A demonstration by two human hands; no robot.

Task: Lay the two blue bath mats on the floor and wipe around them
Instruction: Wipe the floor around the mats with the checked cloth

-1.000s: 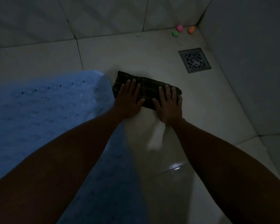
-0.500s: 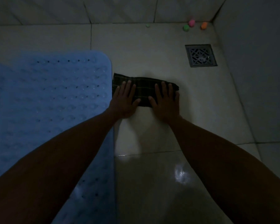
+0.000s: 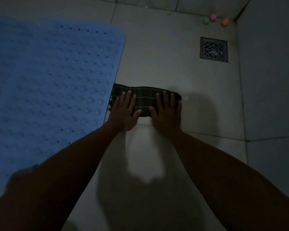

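Head view: left hand (image 3: 126, 112) and right hand (image 3: 167, 111), fingers spread flat, press dark plaid folded cloth (image 3: 145, 99) to pale tiled floor (image 3: 157, 64). Cloth has slid back along perforated blue rubber bath mat (image 3: 48, 84) edge; wiping beside it progresses.

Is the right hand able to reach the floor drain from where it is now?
Probably yes: the right hand lies flat on the cloth, and only bare tile lies between it and the drain.

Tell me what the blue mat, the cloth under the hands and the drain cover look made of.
Blue mat: likely rubber or soft plastic, matte, moulded bumps and punched holes. Cloth: woven fabric, dark plaid, frayed edge. Drain cover: probably metal, dull grey lattice.
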